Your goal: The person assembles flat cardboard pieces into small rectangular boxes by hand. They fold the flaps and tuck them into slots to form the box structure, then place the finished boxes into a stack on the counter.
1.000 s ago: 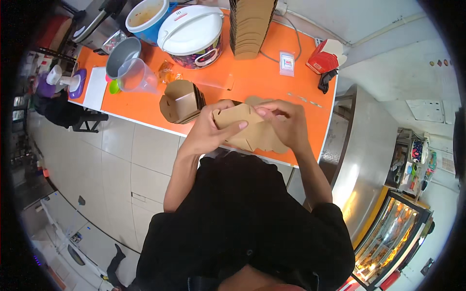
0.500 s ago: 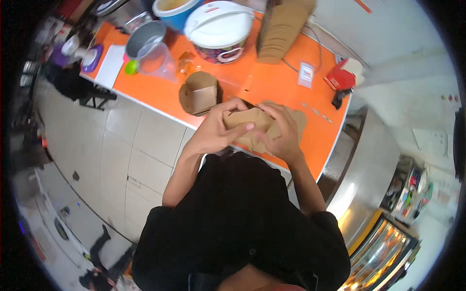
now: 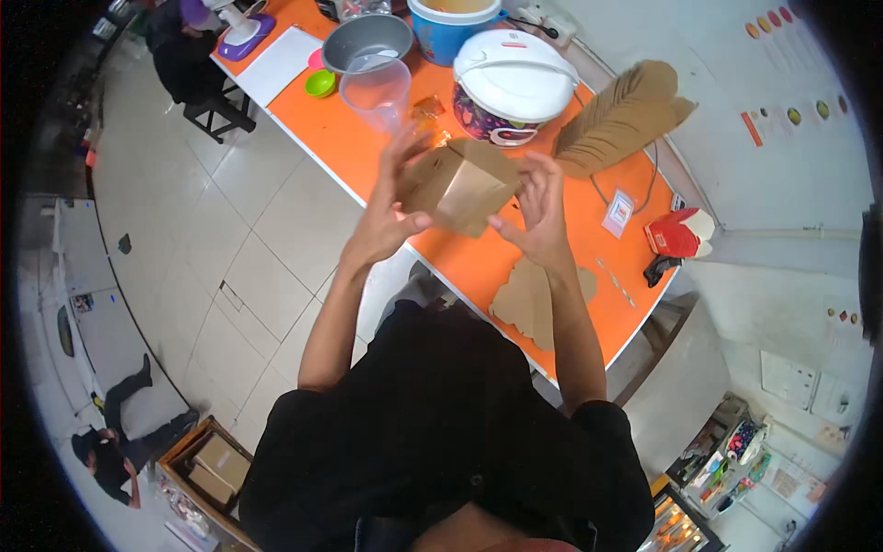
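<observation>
Both hands hold a brown cardboard food box (image 3: 460,184) above the near edge of the orange table (image 3: 478,262). My left hand (image 3: 386,216) grips the box's left side with the thumb under it. My right hand (image 3: 533,216) holds its right side, fingers spread along the flap. The box is partly folded, its inner face turned toward me. A flat brown cardboard blank (image 3: 533,299) lies on the table just below my right forearm.
A stack of flat brown blanks (image 3: 621,120) lies at the back right. A white-lidded rice cooker (image 3: 510,83), a blue bucket (image 3: 451,28), a grey bowl (image 3: 368,41), a clear measuring jug (image 3: 377,92) and a red tape dispenser (image 3: 681,235) stand on the table. Tiled floor lies to the left.
The box has been lifted from the table edge and turned up between both hands. The flat blank beneath it is now uncovered.
</observation>
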